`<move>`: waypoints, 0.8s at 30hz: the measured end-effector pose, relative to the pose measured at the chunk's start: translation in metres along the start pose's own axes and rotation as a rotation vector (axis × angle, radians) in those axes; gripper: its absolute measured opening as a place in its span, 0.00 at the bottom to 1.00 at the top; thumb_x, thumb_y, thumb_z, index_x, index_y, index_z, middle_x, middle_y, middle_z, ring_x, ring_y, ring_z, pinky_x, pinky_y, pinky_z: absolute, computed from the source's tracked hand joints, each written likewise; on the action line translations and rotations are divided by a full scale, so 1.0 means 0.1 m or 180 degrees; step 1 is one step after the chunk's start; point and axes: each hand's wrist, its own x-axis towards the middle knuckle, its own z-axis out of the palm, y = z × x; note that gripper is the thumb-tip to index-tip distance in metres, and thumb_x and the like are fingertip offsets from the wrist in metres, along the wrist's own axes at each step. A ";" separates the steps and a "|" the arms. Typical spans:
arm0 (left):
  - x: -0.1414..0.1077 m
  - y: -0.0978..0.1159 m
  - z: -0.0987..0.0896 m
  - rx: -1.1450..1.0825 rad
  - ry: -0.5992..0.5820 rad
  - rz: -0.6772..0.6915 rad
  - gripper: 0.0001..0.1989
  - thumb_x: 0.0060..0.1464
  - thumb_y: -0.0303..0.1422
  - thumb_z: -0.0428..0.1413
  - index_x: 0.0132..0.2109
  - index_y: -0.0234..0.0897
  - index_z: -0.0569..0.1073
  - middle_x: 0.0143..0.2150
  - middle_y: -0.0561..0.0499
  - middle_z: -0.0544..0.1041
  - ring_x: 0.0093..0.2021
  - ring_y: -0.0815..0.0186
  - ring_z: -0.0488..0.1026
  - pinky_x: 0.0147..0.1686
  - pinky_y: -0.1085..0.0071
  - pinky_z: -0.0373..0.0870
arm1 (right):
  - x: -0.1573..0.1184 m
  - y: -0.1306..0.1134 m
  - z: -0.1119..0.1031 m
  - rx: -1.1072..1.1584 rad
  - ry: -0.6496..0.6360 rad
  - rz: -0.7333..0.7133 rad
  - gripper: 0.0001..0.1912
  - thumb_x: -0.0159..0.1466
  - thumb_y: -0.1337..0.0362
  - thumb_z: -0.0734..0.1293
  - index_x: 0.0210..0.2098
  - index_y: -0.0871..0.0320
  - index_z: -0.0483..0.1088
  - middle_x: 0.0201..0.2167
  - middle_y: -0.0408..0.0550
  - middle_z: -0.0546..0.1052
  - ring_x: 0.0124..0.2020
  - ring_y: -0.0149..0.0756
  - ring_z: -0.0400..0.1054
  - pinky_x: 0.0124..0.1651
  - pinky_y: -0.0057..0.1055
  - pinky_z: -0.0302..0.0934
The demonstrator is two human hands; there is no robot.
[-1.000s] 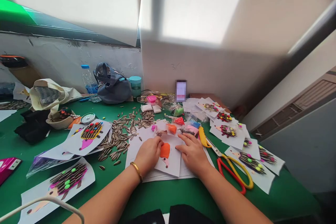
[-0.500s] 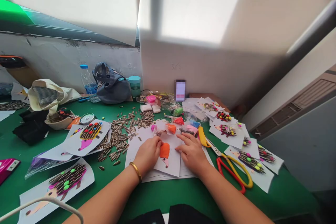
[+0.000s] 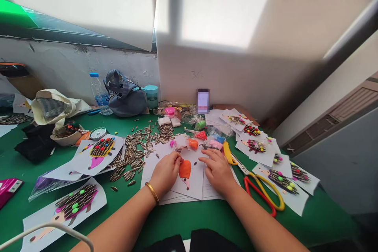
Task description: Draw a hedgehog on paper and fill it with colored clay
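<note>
A white paper sheet [image 3: 195, 189] lies in front of me with a flat orange clay body [image 3: 185, 169] and a pale pink pointed clay face [image 3: 186, 183] with dark dots, like a hedgehog. My left hand [image 3: 165, 173], with a gold bangle on the wrist, is at the left edge of the orange clay. Its thumb and fingers are pinched together; whatever is between them is hidden. My right hand [image 3: 219, 171] is open over the sheet's right side, fingers stretched toward the clay. A small dark bit [image 3: 195, 163] sits on the paper between my hands.
Sunflower seeds [image 3: 134, 153] lie heaped at left. Bagged clay lumps [image 3: 192, 144] sit beyond the sheet. Scissors [image 3: 262, 193] and a yellow cutter [image 3: 228, 153] lie right. Decorated hedgehog papers [image 3: 255, 146] are on both sides. A phone [image 3: 202, 101] stands against the wall.
My right hand has shifted slightly to the right, away from the orange clay, and a small dark bit now shows on the paper. My left hand has barely moved.
</note>
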 end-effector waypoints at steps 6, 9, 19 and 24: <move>-0.03 0.02 0.00 -0.0265 -0.0021 -0.0020 0.10 0.64 0.35 0.42 0.37 0.42 0.65 0.40 0.49 0.78 0.41 0.61 0.74 0.40 0.66 0.65 | 0.00 -0.04 0.05 -0.0207 -0.0264 0.0087 0.15 0.65 0.67 0.64 0.49 0.48 0.75 0.59 0.47 0.71 0.60 0.49 0.59 0.57 0.50 0.56; -0.04 0.02 0.01 -0.0279 -0.0061 -0.0059 0.10 0.65 0.36 0.42 0.37 0.42 0.66 0.40 0.50 0.79 0.40 0.61 0.74 0.39 0.67 0.65 | 0.03 -0.04 0.07 -0.0206 -0.0306 0.0152 0.08 0.64 0.65 0.67 0.40 0.48 0.77 0.57 0.46 0.72 0.59 0.49 0.60 0.56 0.50 0.57; -0.04 0.02 0.03 -0.0113 -0.0073 -0.0018 0.10 0.65 0.35 0.42 0.36 0.42 0.65 0.39 0.51 0.79 0.39 0.62 0.75 0.37 0.69 0.64 | 0.06 -0.12 0.06 0.0008 -0.0157 -0.0014 0.04 0.60 0.68 0.69 0.30 0.53 0.75 0.52 0.47 0.75 0.57 0.48 0.61 0.56 0.48 0.57; -0.03 0.01 0.03 -0.0127 -0.0065 -0.0019 0.10 0.65 0.35 0.42 0.37 0.42 0.66 0.39 0.51 0.79 0.40 0.62 0.75 0.37 0.69 0.65 | 0.05 -0.12 0.09 -0.0093 -0.0134 -0.0101 0.05 0.61 0.68 0.69 0.31 0.52 0.76 0.53 0.48 0.75 0.57 0.48 0.61 0.56 0.48 0.58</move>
